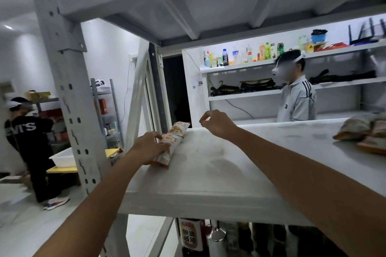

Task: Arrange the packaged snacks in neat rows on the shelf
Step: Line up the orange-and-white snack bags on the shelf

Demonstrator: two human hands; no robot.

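left hand [150,146] gripping 1 snack packet [172,142] at the left end of the shelf [229,173].
the right hand [217,123] hovers above the shelf, fingers curled on nothing. the packet is a puffy pillow of glossy orange-and-white film lying lengthwise front to back. it would likely slide easily on the smooth white board, so square it to the left edge and press it flat before letting go. a heap of similar packets [363,131] waits at the right end, well apart.
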